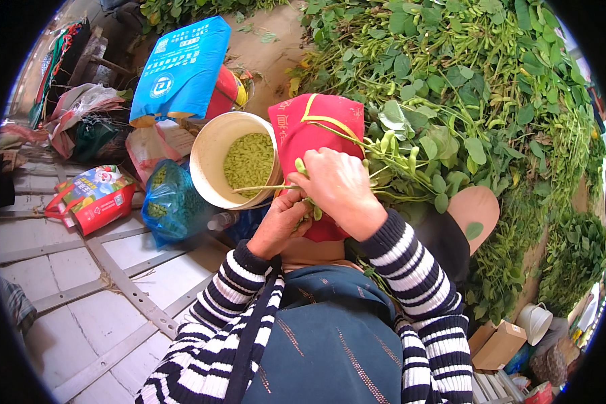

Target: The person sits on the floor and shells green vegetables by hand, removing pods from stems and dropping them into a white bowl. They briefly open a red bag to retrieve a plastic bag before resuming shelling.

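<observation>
A cut soybean plant [409,164] with leaves and green pods lies across my lap, its bare stem [252,189] pointing left over the bucket rim. My right hand [341,189] is closed over the stem, palm down, with a pod [301,165] showing by its fingers. Just below it, my left hand [283,222] is curled around several green pods [314,212], partly hidden by the fingers. Beneath both hands a red cloth [293,118] with yellow trim covers my knees. At my left stands a white bucket [204,166] with many soybean pods [250,159] inside.
A large heap of soybean plants [434,60] spreads ahead and right. A blue bag [182,65] covers a red bucket [222,96]. At left are a blue plastic bag of pods [169,202] and a red carrier bag [98,197]. Cardboard boxes [500,346] stand lower right.
</observation>
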`<state>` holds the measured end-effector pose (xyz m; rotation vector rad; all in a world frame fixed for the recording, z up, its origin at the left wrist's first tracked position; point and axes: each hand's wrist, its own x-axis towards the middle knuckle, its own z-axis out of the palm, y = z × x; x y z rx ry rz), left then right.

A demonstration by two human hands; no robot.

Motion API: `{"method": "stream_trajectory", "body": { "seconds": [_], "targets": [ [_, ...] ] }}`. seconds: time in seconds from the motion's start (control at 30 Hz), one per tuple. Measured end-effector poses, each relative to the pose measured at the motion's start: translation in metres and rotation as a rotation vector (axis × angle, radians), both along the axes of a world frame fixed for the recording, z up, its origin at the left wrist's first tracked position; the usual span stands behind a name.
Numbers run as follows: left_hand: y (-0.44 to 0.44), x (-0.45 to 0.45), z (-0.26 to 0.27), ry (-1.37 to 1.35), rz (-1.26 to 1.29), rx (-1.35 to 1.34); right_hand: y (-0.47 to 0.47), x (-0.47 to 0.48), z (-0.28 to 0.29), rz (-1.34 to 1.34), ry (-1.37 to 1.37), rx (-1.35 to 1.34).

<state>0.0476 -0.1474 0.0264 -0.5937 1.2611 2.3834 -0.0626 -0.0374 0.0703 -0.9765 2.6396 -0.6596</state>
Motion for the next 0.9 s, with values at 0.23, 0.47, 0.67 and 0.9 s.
{"method": "stream_trajectory", "body": {
  "seconds": [0.23, 0.47, 0.67, 0.9],
  "targets": [
    [0.002, 0.004, 0.005, -0.003, -0.186, 0.024, -0.010, -0.004, -0.024, -0.145, -0.081, -0.335],
    [0.028, -0.008, 0.034, 0.089, -0.155, 0.048, 0.030, 0.010, -0.032, -0.456, -0.431, -0.901],
    [0.030, -0.028, 0.031, 0.024, 0.156, 0.250, 0.046, 0.037, -0.021, -0.271, -0.106, -0.870],
    [0.025, -0.051, 0.036, 0.164, 0.197, 0.036, 0.050, 0.040, 0.005, -0.304, -0.211, -0.642]
  ]
}}
